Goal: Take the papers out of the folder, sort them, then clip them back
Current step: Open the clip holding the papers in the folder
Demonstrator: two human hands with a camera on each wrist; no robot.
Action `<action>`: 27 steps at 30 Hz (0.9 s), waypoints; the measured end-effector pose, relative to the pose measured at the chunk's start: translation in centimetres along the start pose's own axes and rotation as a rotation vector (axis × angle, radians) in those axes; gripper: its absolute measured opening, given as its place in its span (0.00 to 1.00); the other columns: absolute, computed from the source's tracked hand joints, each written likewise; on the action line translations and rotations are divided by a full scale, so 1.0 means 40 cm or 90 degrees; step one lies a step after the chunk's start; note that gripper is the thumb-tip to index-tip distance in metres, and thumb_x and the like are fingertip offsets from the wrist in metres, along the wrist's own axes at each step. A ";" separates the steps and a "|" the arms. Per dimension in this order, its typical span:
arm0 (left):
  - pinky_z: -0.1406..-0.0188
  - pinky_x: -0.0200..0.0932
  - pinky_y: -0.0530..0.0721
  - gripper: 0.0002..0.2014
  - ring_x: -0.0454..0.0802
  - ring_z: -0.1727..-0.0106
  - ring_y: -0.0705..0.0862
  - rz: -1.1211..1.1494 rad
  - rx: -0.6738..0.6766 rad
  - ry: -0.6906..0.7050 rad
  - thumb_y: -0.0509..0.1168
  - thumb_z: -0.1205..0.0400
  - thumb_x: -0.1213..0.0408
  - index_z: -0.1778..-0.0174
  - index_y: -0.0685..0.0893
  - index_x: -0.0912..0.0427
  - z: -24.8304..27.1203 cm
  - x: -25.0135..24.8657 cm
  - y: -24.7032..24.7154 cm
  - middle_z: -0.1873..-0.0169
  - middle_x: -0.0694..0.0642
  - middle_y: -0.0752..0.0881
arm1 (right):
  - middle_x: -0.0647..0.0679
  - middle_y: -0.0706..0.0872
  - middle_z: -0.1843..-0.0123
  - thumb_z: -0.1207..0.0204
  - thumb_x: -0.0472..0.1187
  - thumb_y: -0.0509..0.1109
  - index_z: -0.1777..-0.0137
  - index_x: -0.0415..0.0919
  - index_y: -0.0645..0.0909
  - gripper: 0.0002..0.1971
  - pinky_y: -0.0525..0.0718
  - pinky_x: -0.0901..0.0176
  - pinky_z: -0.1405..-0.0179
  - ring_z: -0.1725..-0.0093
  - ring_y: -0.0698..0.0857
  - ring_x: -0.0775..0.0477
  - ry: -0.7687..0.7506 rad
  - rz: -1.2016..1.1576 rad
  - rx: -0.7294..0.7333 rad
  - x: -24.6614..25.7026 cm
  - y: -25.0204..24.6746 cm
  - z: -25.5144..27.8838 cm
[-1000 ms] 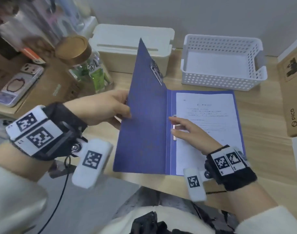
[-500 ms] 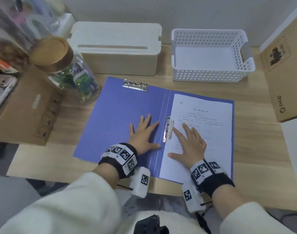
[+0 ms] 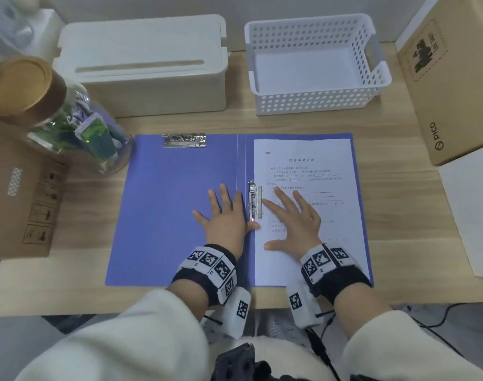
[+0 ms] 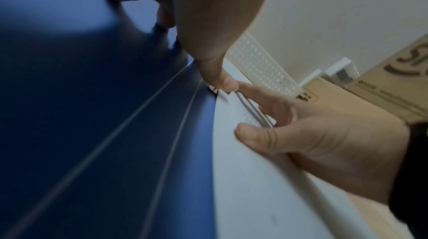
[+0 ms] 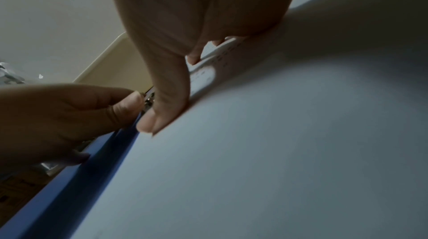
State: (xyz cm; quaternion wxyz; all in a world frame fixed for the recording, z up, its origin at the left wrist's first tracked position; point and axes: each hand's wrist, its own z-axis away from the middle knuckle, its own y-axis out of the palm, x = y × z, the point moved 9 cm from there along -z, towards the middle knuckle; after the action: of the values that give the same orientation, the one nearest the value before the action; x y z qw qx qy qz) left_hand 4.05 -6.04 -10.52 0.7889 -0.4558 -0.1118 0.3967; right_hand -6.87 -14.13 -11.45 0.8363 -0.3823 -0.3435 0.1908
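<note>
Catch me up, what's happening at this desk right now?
A person has a blue folder lying open flat on the wooden desk. The left hand rests spread on the inside cover, its thumb at the side clip by the spine. The right hand lies flat on the papers, index finger by the same clip. The papers are still in the folder. A second clip sits on the cover's top edge.

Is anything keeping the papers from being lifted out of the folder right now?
Yes. The metal clip near the spine clamps the left edge of the papers, and the right hand lies flat on them. The left hand rests on the folder.
</note>
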 end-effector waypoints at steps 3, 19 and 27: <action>0.28 0.79 0.49 0.40 0.65 0.18 0.36 -0.030 -0.001 -0.004 0.54 0.22 0.41 0.20 0.44 0.54 -0.001 -0.002 -0.002 0.18 0.61 0.37 | 0.67 0.40 0.16 0.38 0.58 0.78 0.22 0.72 0.50 0.49 0.40 0.45 0.21 0.16 0.35 0.50 -0.004 -0.009 -0.004 -0.002 -0.002 -0.003; 0.30 0.73 0.64 0.41 0.71 0.19 0.49 -0.076 0.023 0.030 0.67 0.28 0.44 0.25 0.56 0.56 -0.019 -0.008 -0.020 0.18 0.64 0.49 | 0.67 0.39 0.16 0.39 0.58 0.78 0.22 0.72 0.49 0.50 0.40 0.46 0.21 0.16 0.35 0.50 -0.002 -0.011 0.003 -0.004 -0.002 -0.004; 0.57 0.49 0.74 0.44 0.64 0.41 0.78 -0.039 -0.039 0.006 0.76 0.39 0.41 0.36 0.65 0.61 -0.001 -0.018 -0.109 0.39 0.62 0.78 | 0.67 0.40 0.16 0.41 0.57 0.79 0.23 0.72 0.52 0.50 0.40 0.46 0.21 0.16 0.35 0.51 -0.003 -0.027 -0.005 -0.004 -0.003 -0.005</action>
State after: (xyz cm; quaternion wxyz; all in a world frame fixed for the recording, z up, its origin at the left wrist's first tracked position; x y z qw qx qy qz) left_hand 5.88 -7.75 -6.87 0.7868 -0.4782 -0.1337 0.3666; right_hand -6.82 -14.41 -11.50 0.8377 -0.3780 -0.3543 0.1725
